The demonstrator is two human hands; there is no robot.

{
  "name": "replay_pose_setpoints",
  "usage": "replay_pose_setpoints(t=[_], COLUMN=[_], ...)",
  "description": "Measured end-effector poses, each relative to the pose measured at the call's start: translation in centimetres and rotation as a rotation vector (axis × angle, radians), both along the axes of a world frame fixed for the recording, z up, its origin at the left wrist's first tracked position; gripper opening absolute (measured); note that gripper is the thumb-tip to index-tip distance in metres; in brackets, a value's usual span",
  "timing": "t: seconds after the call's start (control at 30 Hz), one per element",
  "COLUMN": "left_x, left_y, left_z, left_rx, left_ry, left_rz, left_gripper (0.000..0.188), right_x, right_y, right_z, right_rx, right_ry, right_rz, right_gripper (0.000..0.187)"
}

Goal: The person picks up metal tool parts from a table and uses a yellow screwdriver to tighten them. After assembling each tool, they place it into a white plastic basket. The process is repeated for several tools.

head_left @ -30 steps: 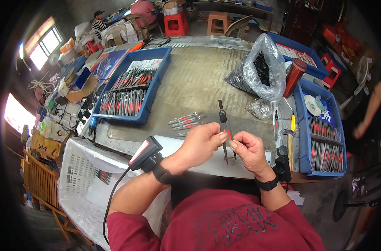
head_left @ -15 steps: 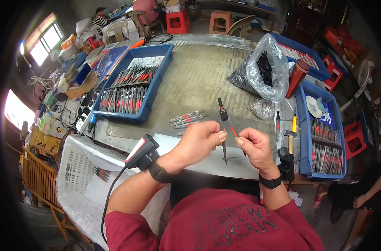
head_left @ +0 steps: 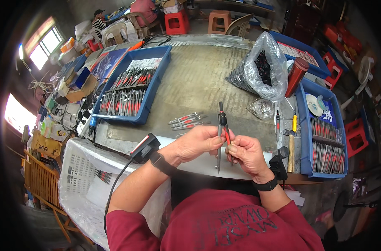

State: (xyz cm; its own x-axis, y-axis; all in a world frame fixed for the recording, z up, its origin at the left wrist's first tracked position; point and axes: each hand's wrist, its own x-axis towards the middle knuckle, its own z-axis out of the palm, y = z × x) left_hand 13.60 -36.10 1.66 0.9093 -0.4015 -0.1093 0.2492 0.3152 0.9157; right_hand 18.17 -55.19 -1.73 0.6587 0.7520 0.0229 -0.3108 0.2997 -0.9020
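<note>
Head view: holds compass [head_left: 222, 119] hinge-up; pinches legs [head_left: 219, 161] separately between closed fingers of left hand [head_left: 196, 144] and right hand [head_left: 249, 154], likely to control spread.

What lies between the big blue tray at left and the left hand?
In the head view, a small group of slim grey-and-red pieces lies on the table between the blue tray and the left hand.

On the grey flat worktable [head_left: 194, 79], a blue rectangular plastic tray [head_left: 154, 85] stands left and a clear bulging plastic bag [head_left: 278, 79] right. Before them, nearer the person, is a slim black-and-red metal drawing compass [head_left: 222, 119]; to its left sits a white perforated plastic basket [head_left: 74, 169].
</note>
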Motion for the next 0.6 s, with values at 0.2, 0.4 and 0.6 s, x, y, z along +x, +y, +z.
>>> replay_pose_setpoints(t=[0.2,0.4,0.6], left_x=[0.5,1.3,4.9], left_y=[-0.4,0.3,7.6], left_z=[-1.1,-2.2,-4.7], left_rx=[0.046,0.248,1.429], left_ry=[-0.043,-0.019,-0.351], left_rz=[0.091,0.192,0.469], left_gripper=[0.031,0.024,0.014], right_x=[-0.4,0.5,3.8], right_y=[1.0,0.6,-0.7], right_z=[-0.8,-1.9,-4.5], right_rx=[0.042,-0.089,-0.391], right_ry=[-0.028,-0.038,-0.312], right_rz=[-0.056,-0.127,-0.247], right_gripper=[0.01,0.012,0.017])
